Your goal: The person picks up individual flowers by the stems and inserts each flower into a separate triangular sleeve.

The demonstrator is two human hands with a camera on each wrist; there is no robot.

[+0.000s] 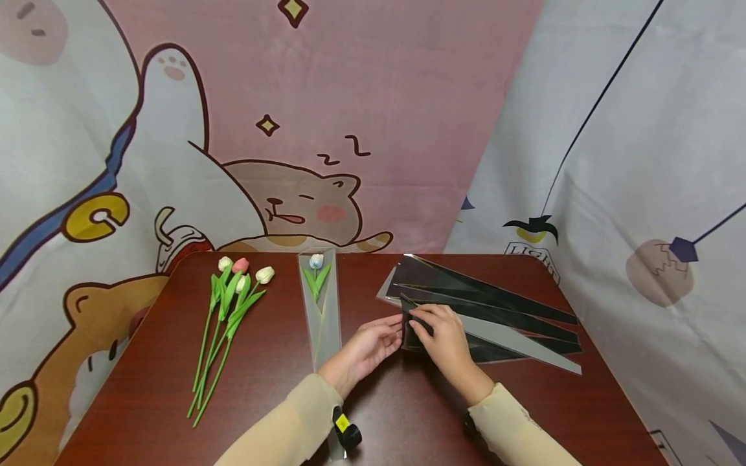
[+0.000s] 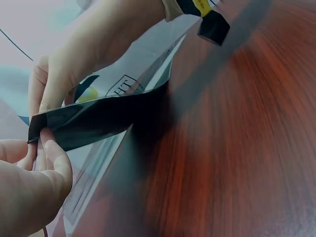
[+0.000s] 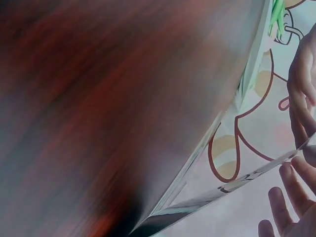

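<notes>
Cartoon-printed cloth walls (image 1: pixel 419 129) show a draped booth.

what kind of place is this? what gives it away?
Looks like an improvised craft booth, not certain: cartoon backdrop hung behind a table that holds artificial-looking tulips and black sleeves.

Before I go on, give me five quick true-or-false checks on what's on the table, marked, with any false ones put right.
1. The left hand and right hand touch the same black wrapper. True.
2. The blue tulip lies outside any wrapper. False: the blue tulip is in a grey wrapper.
3. The pink tulip lies among white tulips. True.
4. The pink tulip lies right of the blue one. False: it lies left.
5. More wrappers lie on the table. True.
</notes>
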